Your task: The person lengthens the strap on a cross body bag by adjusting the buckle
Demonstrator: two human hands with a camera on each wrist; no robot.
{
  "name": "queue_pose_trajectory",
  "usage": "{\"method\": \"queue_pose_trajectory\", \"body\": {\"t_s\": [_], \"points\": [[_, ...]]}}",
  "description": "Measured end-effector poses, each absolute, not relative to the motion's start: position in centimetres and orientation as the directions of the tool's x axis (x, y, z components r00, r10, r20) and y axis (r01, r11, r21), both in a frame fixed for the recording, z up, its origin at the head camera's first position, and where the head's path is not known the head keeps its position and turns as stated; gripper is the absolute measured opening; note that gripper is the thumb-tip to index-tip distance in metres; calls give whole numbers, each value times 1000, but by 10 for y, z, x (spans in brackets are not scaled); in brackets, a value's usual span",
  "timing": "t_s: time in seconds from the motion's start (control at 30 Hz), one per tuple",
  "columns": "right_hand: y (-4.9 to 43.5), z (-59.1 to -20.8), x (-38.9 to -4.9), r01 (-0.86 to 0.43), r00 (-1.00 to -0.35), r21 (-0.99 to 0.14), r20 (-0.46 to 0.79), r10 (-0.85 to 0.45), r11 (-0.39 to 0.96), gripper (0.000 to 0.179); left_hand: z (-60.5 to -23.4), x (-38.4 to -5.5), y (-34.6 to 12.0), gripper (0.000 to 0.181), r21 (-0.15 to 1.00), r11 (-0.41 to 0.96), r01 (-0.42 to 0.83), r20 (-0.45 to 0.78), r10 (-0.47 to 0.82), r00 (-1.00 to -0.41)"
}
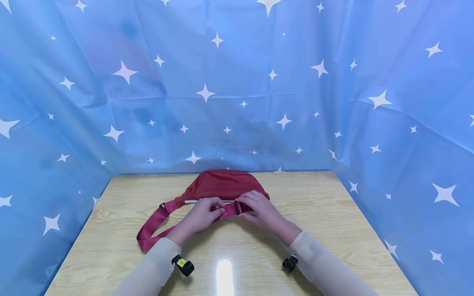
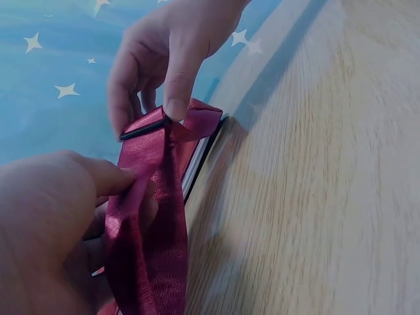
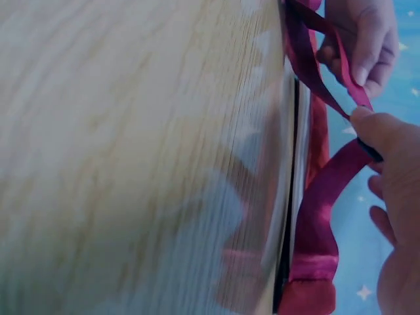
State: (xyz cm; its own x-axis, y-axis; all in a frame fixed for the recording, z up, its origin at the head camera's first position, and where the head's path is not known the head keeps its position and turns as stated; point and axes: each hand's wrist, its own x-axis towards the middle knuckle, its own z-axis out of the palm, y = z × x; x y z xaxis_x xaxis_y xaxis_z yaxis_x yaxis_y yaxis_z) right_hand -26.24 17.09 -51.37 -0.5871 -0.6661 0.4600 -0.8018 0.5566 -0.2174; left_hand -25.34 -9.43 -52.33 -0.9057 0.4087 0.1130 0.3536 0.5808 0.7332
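A dark red waist bag (image 1: pixel 226 185) lies at the back of the table, its pale-edged zip side toward me. Its crimson strap (image 1: pixel 149 228) loops out to the left and comes back across the bag's front. My left hand (image 1: pixel 203 213) pinches this strap between thumb and fingers, as the left wrist view shows close up. On the right, my right hand (image 1: pixel 261 210) grips the strap at a black slider buckle (image 2: pixel 146 129), thumb on one side and fingers on the other. In the right wrist view, the strap's two layers (image 3: pixel 328 39) spread apart between the hands.
Another black buckle (image 1: pixel 161 205) sits on the strap near the bag's left end. The wood-grain table (image 1: pixel 333 238) meets a blue star-patterned curtain (image 1: pixel 237 82) at the back and sides. A small black device is strapped at each wrist.
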Motion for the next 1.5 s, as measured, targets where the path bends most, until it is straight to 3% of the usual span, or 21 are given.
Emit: {"method": "queue_pose_trajectory", "body": {"t_s": [0.37, 0.87, 1.5], "points": [[170, -509, -263, -789, -611, -249, 415, -674, 562, 52, -516, -253, -85, 6, 743, 549, 381, 136, 434, -891], [165, -509, -264, -798, -581, -141, 436, -687, 586, 51, -510, -255, -75, 4, 742, 551, 382, 130, 440, -888], [170, -507, -263, -757, -651, -264, 383, -655, 598, 55, -513, -254, -91, 5, 734, 555, 391, 135, 445, -886]]}}
